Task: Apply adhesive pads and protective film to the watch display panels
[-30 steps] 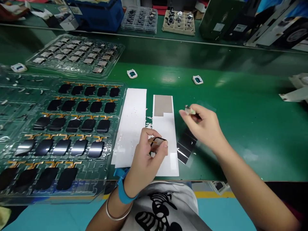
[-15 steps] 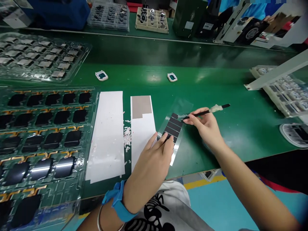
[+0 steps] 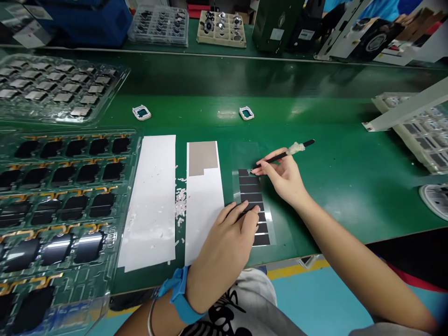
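Note:
A clear sheet of black rectangular stickers [image 3: 250, 188] lies on the green bench, its dark pieces in one column. My left hand [image 3: 227, 233] rests on the sheet with its fingers spread and pressing down on the middle pieces. In a pen-like grip, my right hand [image 3: 283, 175] holds black tweezers [image 3: 274, 158] wrapped in whitish tape near the back end. Their tip touches the top sticker's upper right corner. Left of the sheet lies a white backing strip [image 3: 205, 210] with a grey-brown patch [image 3: 202, 156] at its top, partly under my left hand.
Another white sheet [image 3: 150, 200] lies further left, with small white scraps [image 3: 180, 203] beside it. Clear trays of black screens [image 3: 73, 205] and metallic parts [image 3: 45, 86] fill the left. Two small white frames [image 3: 141, 113] sit behind. A white post [image 3: 402, 109] and parts tray [image 3: 425, 135] stand right.
The sticker sheet has turned from a slant to nearly straight. My right hand with the tweezers has moved left, and the tip is at the top sticker's corner. My left hand still presses the sheet.

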Tool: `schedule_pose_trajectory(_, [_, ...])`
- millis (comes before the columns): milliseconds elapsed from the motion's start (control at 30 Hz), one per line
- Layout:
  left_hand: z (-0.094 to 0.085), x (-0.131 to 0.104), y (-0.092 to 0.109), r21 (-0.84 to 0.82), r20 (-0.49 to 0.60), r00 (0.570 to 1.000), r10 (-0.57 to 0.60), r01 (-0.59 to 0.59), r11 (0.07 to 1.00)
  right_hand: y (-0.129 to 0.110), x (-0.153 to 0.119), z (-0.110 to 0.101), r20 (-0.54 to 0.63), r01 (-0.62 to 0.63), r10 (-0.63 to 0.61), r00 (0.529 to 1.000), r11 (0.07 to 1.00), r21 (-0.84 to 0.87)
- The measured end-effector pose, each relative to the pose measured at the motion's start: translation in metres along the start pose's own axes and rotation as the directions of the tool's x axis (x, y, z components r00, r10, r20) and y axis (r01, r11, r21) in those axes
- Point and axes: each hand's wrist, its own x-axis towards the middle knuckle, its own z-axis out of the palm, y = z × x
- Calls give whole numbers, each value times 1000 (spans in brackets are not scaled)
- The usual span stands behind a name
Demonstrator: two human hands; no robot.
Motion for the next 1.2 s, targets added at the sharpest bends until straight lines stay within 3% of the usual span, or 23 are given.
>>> schedule_pose_trajectory(200, [-1,4,-1,-42,-60,998,2,-5,999,1,-2,1,-4,12,-12,1000,1000,-3])
schedule_pose_trajectory(700, [0,5,0,-121,-87,996,-20,9,993,0,-4,5,-40,18,-19,999,1000,-19])
schedule_pose_trajectory(800, [-5,4,0,-310,-131,982,-137,90,946,1,-4,5,-80,22,-24,997,999,-25])
schedule_pose_trajectory(867, [-12,1,-1,-498,-158,945,-287,175,849,-2,-2,3,-120,52,-55,991,998,-23])
schedule_pose_trajectory(933, [-20,-3,-4,-628,-185,886,-426,227,744,-13,-3,3,-166,117,-119,979,993,-19])
schedule_pose_trajectory(1033, [-31,-8,-11,-686,-248,813,-527,237,688,-43,-17,12,-216,196,-198,956,980,-28])
schedule_pose_trajectory(1100, [-35,-11,-14,-701,-273,809,-521,205,684,-65,-36,25,-225,235,-230,947,972,-8])
schedule_pose_trajectory(1200, [-37,-11,-17,-724,-264,845,-466,146,675,-85,-70,53,-227,286,-268,936,957,48])
